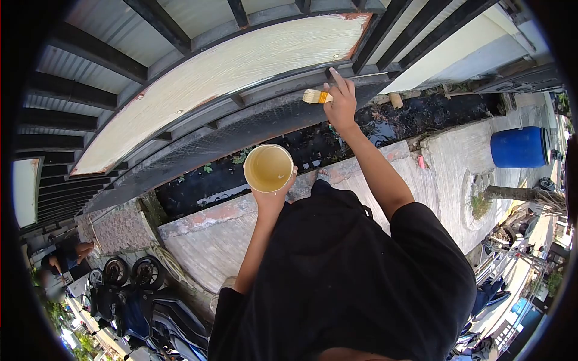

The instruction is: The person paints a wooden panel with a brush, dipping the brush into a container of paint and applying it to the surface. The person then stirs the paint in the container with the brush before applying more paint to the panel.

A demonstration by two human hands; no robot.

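Note:
A round tub (269,168) with pale cream liquid inside is held from below by my left hand (274,195), above the gutter's edge. My right hand (341,103) grips a paintbrush (316,96) whose pale bristles point left; one finger reaches up to the dark metal frame. Just above that hand runs a long cream panel (235,69) with streaky brush marks and reddish-brown patches at its edges. The bristles are apart from the panel.
A gutter of dark water (385,129) runs below the fence (96,51). Beside it lies a concrete walkway (211,240). A blue barrel (519,148) stands at the right. Motorcycles (162,316) are parked lower left, near another person (66,259).

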